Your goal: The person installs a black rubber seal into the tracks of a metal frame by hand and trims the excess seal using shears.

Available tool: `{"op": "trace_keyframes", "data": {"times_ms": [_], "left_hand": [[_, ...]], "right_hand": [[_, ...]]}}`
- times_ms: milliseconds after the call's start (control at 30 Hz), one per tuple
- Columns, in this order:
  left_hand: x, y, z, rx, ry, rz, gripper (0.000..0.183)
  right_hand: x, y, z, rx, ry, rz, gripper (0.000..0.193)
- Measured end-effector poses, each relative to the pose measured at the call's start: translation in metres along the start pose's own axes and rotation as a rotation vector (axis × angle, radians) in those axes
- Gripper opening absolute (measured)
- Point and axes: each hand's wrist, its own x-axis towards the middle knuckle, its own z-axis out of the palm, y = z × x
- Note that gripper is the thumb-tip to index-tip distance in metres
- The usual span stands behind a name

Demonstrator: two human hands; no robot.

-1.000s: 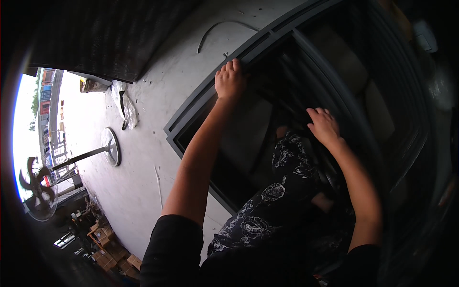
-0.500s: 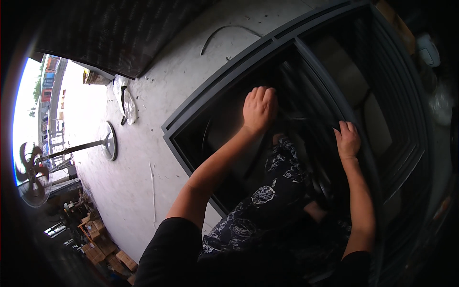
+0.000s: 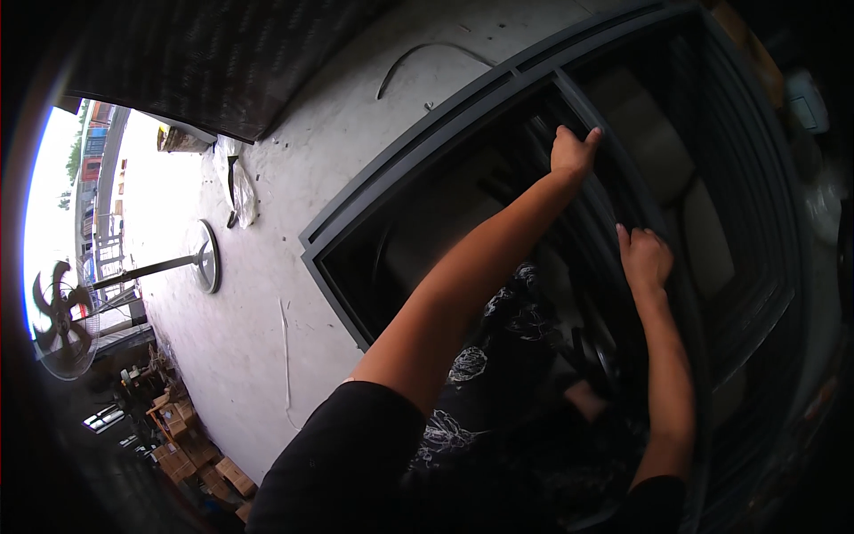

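A large dark grey metal frame, like a window frame [image 3: 418,153], lies in front of me, with a crossbar [image 3: 578,100] dividing it. My left hand [image 3: 574,153] is closed at the left edge of this bar, its thumb up against it. Farther down along the same bar, my right hand [image 3: 647,260] is also closed, with thumb and fingers bent together. What either hand pinches is too dark to make out. Inside the frame's left opening, my legs in dark patterned trousers [image 3: 470,363] show dimly.
A standing fan [image 3: 67,320] with a round base [image 3: 207,256] is on the floor at left. Cardboard boxes [image 3: 178,458] are stacked lower left. A dark strip [image 3: 418,49] and a thin pale strip [image 3: 286,356] lie on the floor. A dark wrapped panel [image 3: 196,62] stands upper left.
My left hand has moved right and away from me, from over the left opening to the crossbar. My right hand stays nearly in place, its fingers shifted slightly. The frame has barely moved.
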Motion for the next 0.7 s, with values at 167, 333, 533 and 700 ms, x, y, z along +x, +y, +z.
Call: {"op": "trace_keyframes", "data": {"times_ms": [167,333,533,700], "left_hand": [[0.011,0.005,-0.002,0.189,0.075,0.057,0.057],[0.016,0.007,0.0,0.251,0.077,0.076,0.079],[0.026,0.0,0.008,0.111,0.194,0.075,0.07],[0.023,0.004,0.016,-0.013,0.3,0.017,0.061]], "right_hand": [[0.006,-0.003,0.011,-0.025,-0.02,-0.034,0.045],[0.009,-0.006,0.01,-0.058,-0.021,-0.018,0.038],[0.021,-0.012,-0.013,-0.005,0.146,-0.056,0.022],[0.037,-0.013,-0.031,0.1,0.283,-0.096,0.02]]}}
